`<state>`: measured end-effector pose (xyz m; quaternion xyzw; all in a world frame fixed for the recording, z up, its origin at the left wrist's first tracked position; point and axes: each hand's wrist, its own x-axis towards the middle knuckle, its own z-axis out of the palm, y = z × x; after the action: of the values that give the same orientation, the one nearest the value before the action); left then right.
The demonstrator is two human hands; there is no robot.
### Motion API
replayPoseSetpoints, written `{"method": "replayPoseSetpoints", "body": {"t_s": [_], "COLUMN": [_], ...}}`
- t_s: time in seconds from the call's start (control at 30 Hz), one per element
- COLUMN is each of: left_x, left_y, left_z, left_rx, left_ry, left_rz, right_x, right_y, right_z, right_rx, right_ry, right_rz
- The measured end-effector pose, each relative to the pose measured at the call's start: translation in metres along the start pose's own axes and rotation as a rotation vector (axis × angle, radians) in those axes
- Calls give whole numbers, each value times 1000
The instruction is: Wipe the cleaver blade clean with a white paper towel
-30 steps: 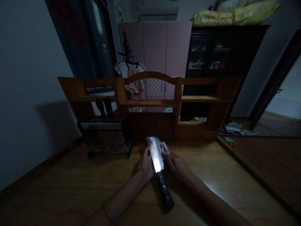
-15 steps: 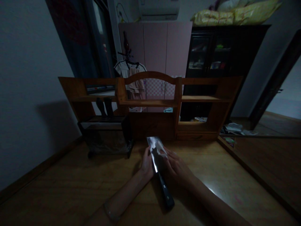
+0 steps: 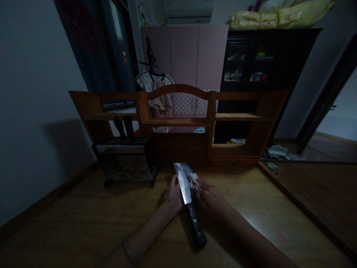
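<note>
A cleaver lies on the wooden desk, its steel blade pointing away from me and its black handle toward me. My left hand rests against the blade's left side, fingers curled along it. My right hand presses a small white cloth against the blade's right face, fingers closed on the cloth.
A dark knife rack with black handles sticking up stands at the back left. A wooden desk shelf runs along the back edge. Beyond it are a pink wardrobe and a dark cabinet.
The right hand with the white cloth slid along the blade, first toward the handle and then back up a little. The left hand and the cleaver stayed in place.
</note>
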<state>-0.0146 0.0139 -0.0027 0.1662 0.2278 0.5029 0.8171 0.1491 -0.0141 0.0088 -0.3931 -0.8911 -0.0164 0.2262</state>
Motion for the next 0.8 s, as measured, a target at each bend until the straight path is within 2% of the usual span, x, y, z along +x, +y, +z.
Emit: {"method": "replayPoseSetpoints", "body": {"t_s": [0.3,0.43,0.7,0.8], "left_x": [-1,1,7,11], "left_y": [1,0,-1,-3], "left_z": [-2,-4,-11,-16], "left_rx": [71,2,0,32], "left_ry": [30,-15,-80,-65], "left_rz": [-10,2,-76,-81], "right_x": [-1,0,-1,-1], "right_y": [13,4,-20,-23], "right_z": [9,-1,-6,-8], "right_rx": [-38,-19,57,77], "right_ry": [142,155,28,-14], "right_rz": [128,43,-165,-230]}}
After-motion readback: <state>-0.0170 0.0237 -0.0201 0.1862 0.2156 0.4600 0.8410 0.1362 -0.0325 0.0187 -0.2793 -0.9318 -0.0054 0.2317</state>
